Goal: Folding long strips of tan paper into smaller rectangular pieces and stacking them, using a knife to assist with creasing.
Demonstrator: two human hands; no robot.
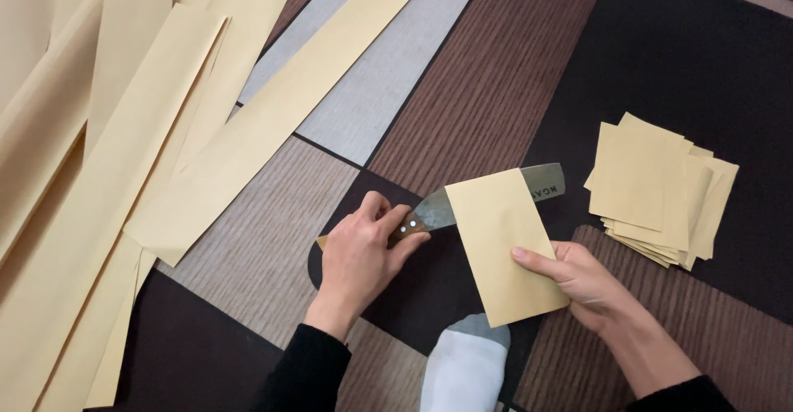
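Note:
My left hand [361,255] grips the wooden handle of a knife [438,211] whose broad steel blade runs to the right, under a folded tan paper piece [502,239]. The blade tip shows beyond the paper's upper right edge. My right hand [578,278] holds the paper's lower right side, thumb on top. Both hands rest low over a dark patch of the patterned floor mat [496,90].
A stack of cut tan paper squares [657,189] lies to the right. Long tan paper strips [124,156] fan across the left side, one strip [314,90] reaching toward the top centre. A foot in a white sock [467,371] sits at the bottom edge between my arms.

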